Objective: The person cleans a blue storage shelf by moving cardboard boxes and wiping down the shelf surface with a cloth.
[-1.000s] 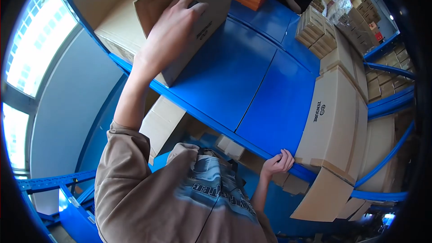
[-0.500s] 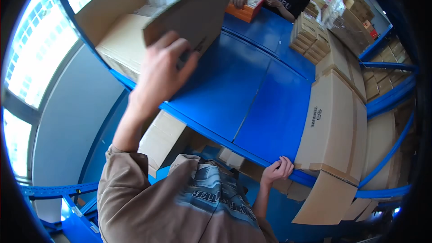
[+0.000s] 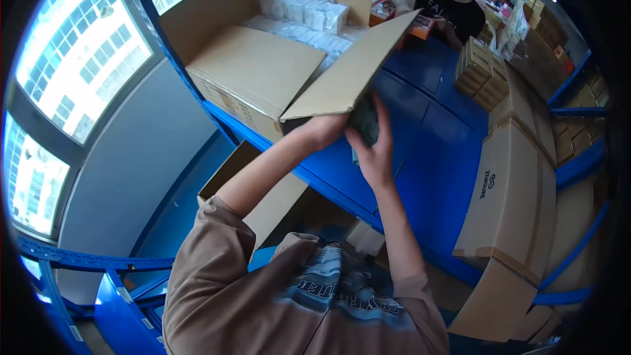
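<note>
A large open cardboard box (image 3: 240, 102) stands at the left of the blue table, filled with rows of clear-wrapped white packages (image 3: 319, 14). Its near right flap (image 3: 358, 69) sticks outward over my hands. My left hand (image 3: 330, 130) reaches under this flap, and its fingers are hidden. Beside it, my right hand (image 3: 376, 158) has its thumb and fingers around a dark grey-green object (image 3: 365, 125) below the flap's edge. What kind of object it is I cannot make out.
Across the blue table (image 3: 430, 158), a person in a black shirt (image 3: 437, 0) handles orange boxes (image 3: 417, 29). Small brown cartons (image 3: 482, 69) are stacked at the right, behind a large taped carton (image 3: 503, 184). Blue rack posts (image 3: 158, 26) frame the left side.
My left hand has let go of the flap's edge and moved right, beneath it. My right hand has left the table's front edge and come up to the dark object. The flap leans lower.
</note>
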`<state>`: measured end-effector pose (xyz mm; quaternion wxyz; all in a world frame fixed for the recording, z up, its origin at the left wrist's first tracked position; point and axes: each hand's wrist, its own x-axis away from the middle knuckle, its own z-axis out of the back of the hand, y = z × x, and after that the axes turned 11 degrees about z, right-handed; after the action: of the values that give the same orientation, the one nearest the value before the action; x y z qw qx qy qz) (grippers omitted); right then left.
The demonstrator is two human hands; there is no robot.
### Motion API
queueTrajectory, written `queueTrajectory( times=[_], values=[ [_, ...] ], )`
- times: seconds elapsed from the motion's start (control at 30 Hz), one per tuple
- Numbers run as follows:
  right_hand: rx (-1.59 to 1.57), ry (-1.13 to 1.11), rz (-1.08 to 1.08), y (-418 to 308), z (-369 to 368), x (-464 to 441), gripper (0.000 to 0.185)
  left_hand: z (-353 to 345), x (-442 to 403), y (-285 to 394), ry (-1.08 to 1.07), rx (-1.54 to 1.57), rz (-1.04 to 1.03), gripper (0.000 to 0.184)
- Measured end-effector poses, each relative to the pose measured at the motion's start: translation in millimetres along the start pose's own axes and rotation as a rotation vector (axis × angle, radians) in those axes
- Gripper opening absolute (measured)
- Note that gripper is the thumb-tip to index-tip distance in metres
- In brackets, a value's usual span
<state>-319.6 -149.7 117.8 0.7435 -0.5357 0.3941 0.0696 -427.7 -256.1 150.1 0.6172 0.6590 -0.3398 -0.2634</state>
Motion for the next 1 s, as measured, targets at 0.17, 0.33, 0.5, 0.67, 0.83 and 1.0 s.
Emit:
queueTrajectory(
  times=[0.17,0.33,0.5,0.67,0.83,1.0],
  values=[
    [-0.069,0.204,0.018,16.3,-12.1,-27.2,0.045,1.0,47.3,48.8,0.044,-0.463,0.048,0.054],
    [-0.073,0.441,-0.149,7.8,41.3,-90.4,0.020,10.2,82.2,32.5,0.451,-0.999,-0.708,0.029],
    [0.323,0.359,0.212,-9.0,81.0,-190.9,0.019,32.2,78.4,19.8,0.859,-1.086,-0.980,0.016],
    [0.881,-0.316,0.550,10.8,95.9,-331.1,0.030,31.7,58.6,26.9,0.761,-1.101,-0.976,0.012],
    [1.217,-0.738,0.395,46.2,55.2,-405.8,0.037,25.9,57.5,24.6,0.695,-1.112,-0.988,0.015],
    [1.284,-0.750,0.285,71.7,38.1,-446.2,0.040,31.5,55.5,26.1,0.756,-1.122,-0.986,0.019]
  ],
)
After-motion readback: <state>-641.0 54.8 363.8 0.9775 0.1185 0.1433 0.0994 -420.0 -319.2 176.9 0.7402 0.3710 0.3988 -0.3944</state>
